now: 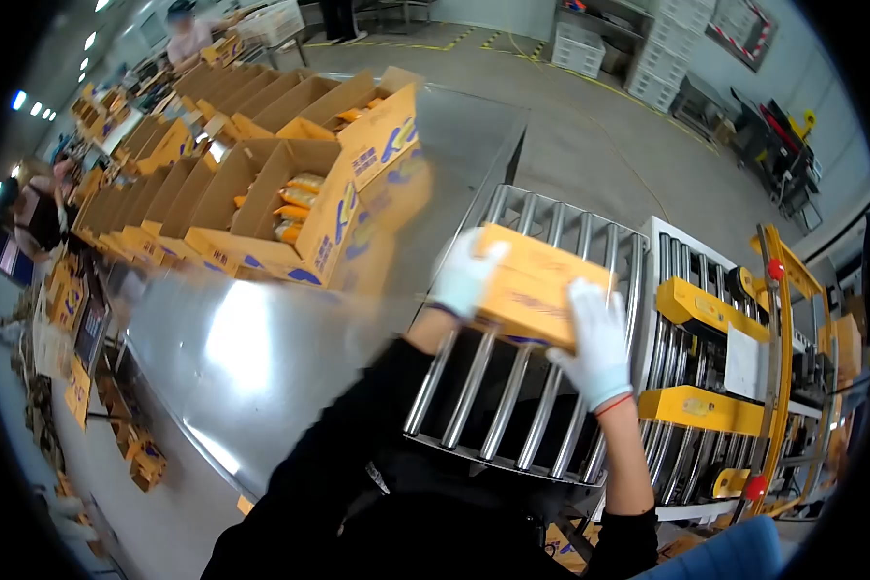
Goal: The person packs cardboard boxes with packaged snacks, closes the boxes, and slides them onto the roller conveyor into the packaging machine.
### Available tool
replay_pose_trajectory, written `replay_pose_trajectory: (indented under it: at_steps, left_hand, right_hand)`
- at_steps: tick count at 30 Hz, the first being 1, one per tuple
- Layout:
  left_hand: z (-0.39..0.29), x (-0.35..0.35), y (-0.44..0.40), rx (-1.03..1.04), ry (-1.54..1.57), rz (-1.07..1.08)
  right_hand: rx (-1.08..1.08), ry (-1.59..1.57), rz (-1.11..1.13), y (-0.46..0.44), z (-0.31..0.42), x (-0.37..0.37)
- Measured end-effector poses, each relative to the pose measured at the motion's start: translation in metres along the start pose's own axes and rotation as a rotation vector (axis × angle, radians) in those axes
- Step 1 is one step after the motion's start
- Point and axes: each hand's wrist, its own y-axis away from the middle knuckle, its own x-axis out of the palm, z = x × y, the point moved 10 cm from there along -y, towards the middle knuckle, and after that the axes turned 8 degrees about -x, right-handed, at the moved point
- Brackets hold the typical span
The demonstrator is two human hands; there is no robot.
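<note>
A closed orange-yellow cardboard box (541, 280) is held over the roller conveyor (464, 387). My left hand (462, 275), in a white glove, grips its left end. On the box's right end is my right hand (597, 343), also gloved in white, with fingers against the top and side. Whether the box rests on the rollers or hangs just above them I cannot tell. To the left, an open carton (285, 217) with orange packets (300, 198) inside stands on the steel table (193, 338).
Rows of open cartons (155, 198) fill the table's far left. Right of the rollers stands a machine with yellow side guides (710, 411) and red knobs (755, 487). White crates (578, 48) are stacked at the back. Other people (188, 39) work at the far left.
</note>
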Motion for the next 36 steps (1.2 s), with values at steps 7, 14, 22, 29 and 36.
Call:
replay_pose_trajectory:
  at_steps: [7,14,22,29,36]
  left_hand:
    - [0.012,0.160,0.089,0.030,-0.315,0.871]
    - [-0.099,-0.221,0.050,0.293,-1.407,-0.819]
    - [-0.114,-0.147,0.048,0.219,-0.140,0.159]
    - [-0.035,-0.088,0.037,0.175,-0.885,0.568]
    - [-0.075,-0.051,0.026,0.658,-0.775,-0.281]
  right_hand:
    - [0.273,0.200,-0.158,0.048,-0.118,-0.012]
    - [0.290,0.196,-0.246,0.093,-0.138,-0.031]
    - [-0.343,-0.399,-0.260,-0.005,0.124,-0.045]
    - [-0.358,-0.651,-0.138,-0.017,0.081,0.004]
    - [-0.077,0.066,-0.357,-0.040,0.042,-0.071]
